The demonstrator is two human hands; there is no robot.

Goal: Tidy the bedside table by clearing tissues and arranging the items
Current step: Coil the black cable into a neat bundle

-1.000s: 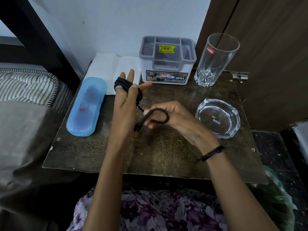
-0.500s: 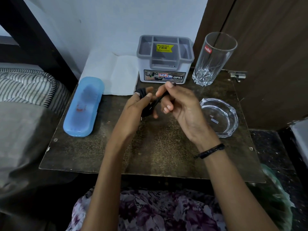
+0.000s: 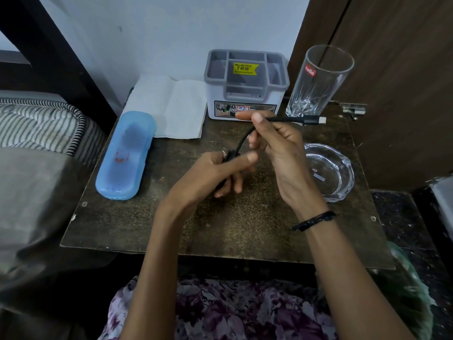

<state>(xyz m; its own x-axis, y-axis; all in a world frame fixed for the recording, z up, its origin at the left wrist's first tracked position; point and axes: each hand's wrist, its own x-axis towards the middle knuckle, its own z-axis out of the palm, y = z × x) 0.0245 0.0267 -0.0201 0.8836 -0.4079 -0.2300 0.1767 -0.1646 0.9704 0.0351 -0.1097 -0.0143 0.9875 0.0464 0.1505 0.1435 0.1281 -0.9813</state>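
A black charging cable (image 3: 289,119) is held in both hands above the middle of the dark bedside table (image 3: 220,229). My left hand (image 3: 215,173) is closed around the coiled part of it. My right hand (image 3: 277,143) pinches the free end between thumb and fingers, and the plug tip points right toward the drinking glass (image 3: 318,79). A white tissue (image 3: 171,106) lies flat at the back of the table, left of the grey-and-white organiser box (image 3: 246,84).
A blue plastic case (image 3: 126,155) lies along the table's left side. A glass ashtray (image 3: 328,171) sits at the right. A bed with striped bedding (image 3: 36,123) borders the left, and a wooden door (image 3: 397,69) stands behind on the right.
My left hand closed over the coil that was wound round its open fingers. My right hand lifted the free end up and out to the right, so the plug now shows.
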